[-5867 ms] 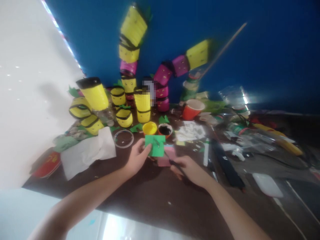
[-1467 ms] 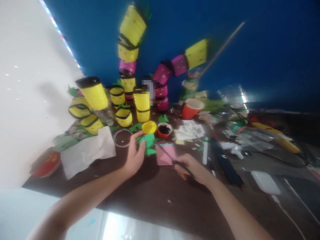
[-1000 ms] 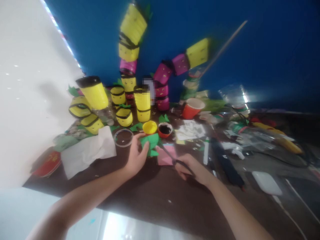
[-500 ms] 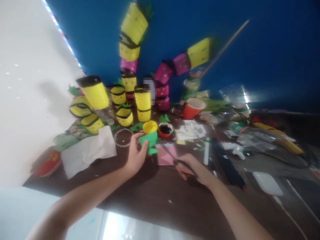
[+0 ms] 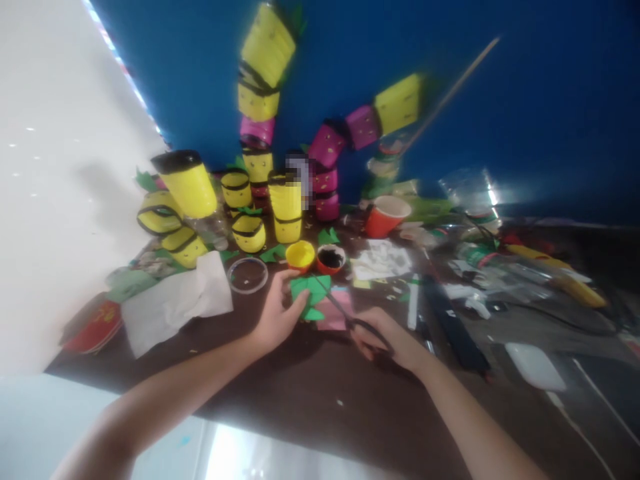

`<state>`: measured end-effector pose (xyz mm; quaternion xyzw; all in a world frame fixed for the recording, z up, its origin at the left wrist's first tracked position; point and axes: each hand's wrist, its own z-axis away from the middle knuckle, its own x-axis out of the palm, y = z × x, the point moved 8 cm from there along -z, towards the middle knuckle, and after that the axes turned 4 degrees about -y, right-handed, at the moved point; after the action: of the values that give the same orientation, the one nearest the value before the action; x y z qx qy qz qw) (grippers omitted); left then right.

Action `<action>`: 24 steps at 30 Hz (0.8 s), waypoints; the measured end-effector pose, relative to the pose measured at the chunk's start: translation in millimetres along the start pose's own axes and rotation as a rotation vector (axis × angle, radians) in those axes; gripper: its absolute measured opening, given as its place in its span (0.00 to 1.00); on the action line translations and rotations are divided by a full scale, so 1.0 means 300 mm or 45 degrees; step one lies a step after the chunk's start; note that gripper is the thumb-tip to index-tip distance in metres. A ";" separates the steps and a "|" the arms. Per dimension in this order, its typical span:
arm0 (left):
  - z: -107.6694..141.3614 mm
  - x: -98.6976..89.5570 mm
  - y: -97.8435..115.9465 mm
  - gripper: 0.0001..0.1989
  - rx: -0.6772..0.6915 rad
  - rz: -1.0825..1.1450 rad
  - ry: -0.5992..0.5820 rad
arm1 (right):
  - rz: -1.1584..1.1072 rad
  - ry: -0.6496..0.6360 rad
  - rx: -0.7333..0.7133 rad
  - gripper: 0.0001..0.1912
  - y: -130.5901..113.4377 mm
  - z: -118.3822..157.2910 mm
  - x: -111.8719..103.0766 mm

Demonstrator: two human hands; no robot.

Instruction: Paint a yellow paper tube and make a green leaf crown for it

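My left hand [image 5: 280, 310] pinches a piece of green paper [image 5: 313, 293] with a cut, leaf-like outline, held above the dark table. My right hand [image 5: 383, 337] is closed round the handles of a pair of scissors [image 5: 345, 311]. The scissor blades reach to the paper's upper right edge; whether they stand apart is too blurred to tell. Under the blades lies a pink pad of paper [image 5: 336, 317]. Just behind the green paper are a small cup of yellow paint [image 5: 300, 255] and a cup with dark paint [image 5: 331, 259].
Yellow containers with black rims [image 5: 190, 190] crowd the back left. A red cup [image 5: 384, 219] stands behind a crumpled white tissue [image 5: 381, 261]. Rightward lie a white marker [image 5: 413, 303], a black case [image 5: 455, 327] and plastic bottles [image 5: 487, 257]. White cloth [image 5: 175, 307] lies left.
My left hand has moved the green paper to the right, up to the scissor blades. My right hand has stayed in nearly the same place.
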<state>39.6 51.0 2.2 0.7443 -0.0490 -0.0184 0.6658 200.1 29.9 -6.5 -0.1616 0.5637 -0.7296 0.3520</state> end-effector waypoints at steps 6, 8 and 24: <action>0.000 0.005 0.003 0.16 0.014 -0.003 -0.010 | 0.032 0.006 0.004 0.29 0.000 0.002 0.001; 0.001 0.007 0.004 0.17 0.008 0.009 -0.015 | 0.064 0.005 -0.003 0.30 -0.002 0.003 0.000; 0.002 0.014 0.000 0.16 -0.022 0.032 -0.057 | 0.093 0.012 0.001 0.29 -0.022 0.005 0.002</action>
<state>43.7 49.9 2.3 0.7374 -0.0730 -0.0270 0.6710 198.5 29.2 0.1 -0.1373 0.5705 -0.7172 0.3759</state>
